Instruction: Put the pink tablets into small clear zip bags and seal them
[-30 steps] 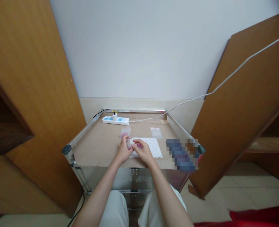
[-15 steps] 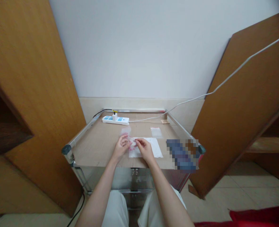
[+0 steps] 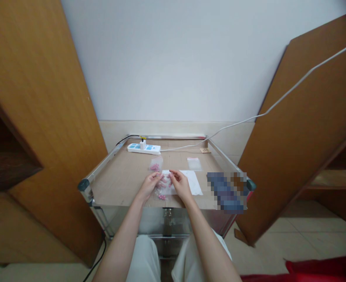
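The left hand (image 3: 151,186) and right hand (image 3: 180,186) were bent closed, pinching a small clear bag (image 3: 161,192) of pink beads between them, above white paper (image 3: 193,182) on the counter (image 3: 120,184). Another pink bag (image 3: 155,164) lay just past the hands.

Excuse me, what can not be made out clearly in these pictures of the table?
Head view:
- Small pink pieces in a clear plastic bag: the left hand and right hand partly cover them.
- Pixelated blue and brown object: blurred, cannot be identified.
- Small tan tag: too small to read.
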